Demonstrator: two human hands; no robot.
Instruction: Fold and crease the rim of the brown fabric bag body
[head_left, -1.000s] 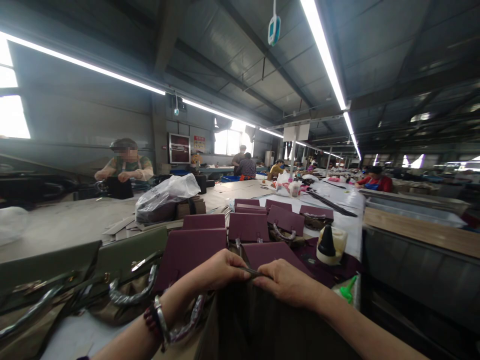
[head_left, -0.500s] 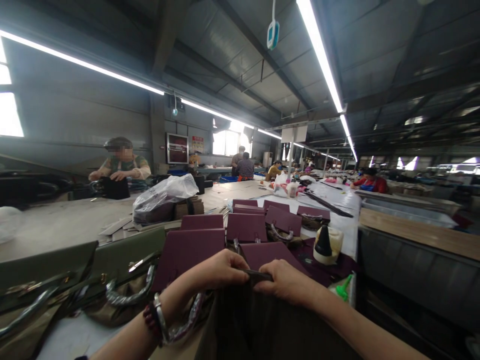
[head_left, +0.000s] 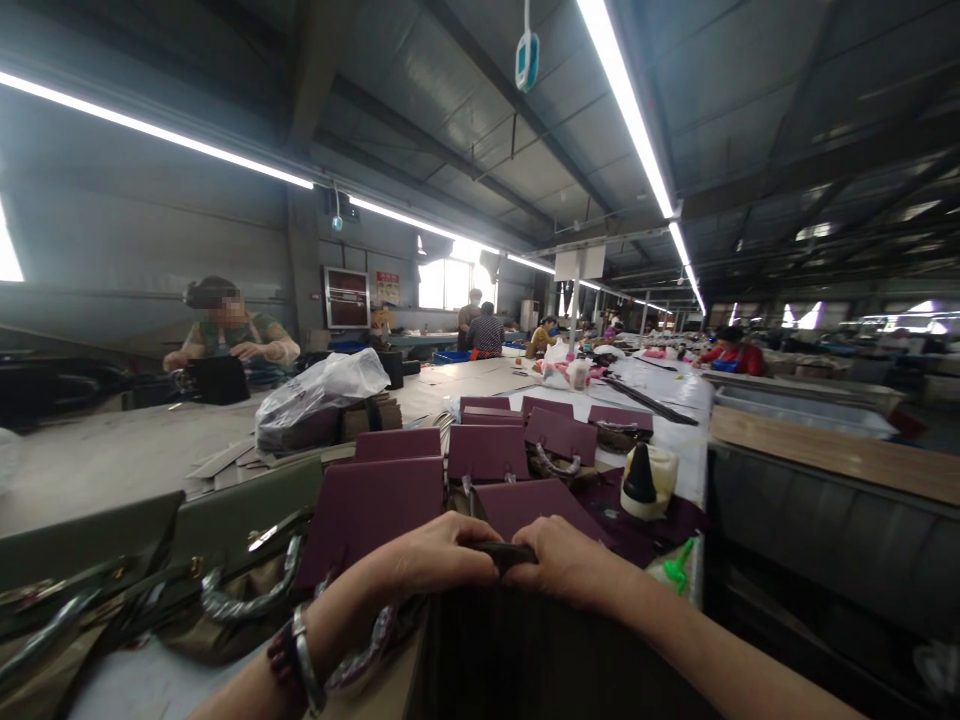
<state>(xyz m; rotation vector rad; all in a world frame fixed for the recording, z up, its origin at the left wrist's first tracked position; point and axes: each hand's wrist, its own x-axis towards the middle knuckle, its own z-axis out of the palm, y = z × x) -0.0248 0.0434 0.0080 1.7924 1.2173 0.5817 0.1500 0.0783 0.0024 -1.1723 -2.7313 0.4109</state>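
My left hand (head_left: pixel 446 550) and my right hand (head_left: pixel 559 560) face each other, pinching the top edge of a dark olive-brown bag piece (head_left: pixel 525 640). The piece hangs below my fingers, and its lower part runs out of the picture. Between the two hands a short stretch of its edge shows. Just beyond them lies a purple handbag flap (head_left: pixel 525 505), and a larger purple flap (head_left: pixel 375 515) stands to the left. A plastic-wrapped handle (head_left: pixel 367 650) curves out behind my left wrist, which wears a bangle and beads.
Green bags (head_left: pixel 240 510) with wrapped handles lie at the left. A cream tub (head_left: pixel 658 480) with a black cone stands on purple material at the right, near a green-nozzled bottle (head_left: pixel 679 568). A plastic-covered bundle (head_left: pixel 322 405) lies farther back. A co-worker (head_left: pixel 232 335) handles a black piece at the left.
My view has shifted slightly, so the surroundings sit a little farther left. Both hands keep their grip on the bag piece, and its edge between them looks turned and wider.
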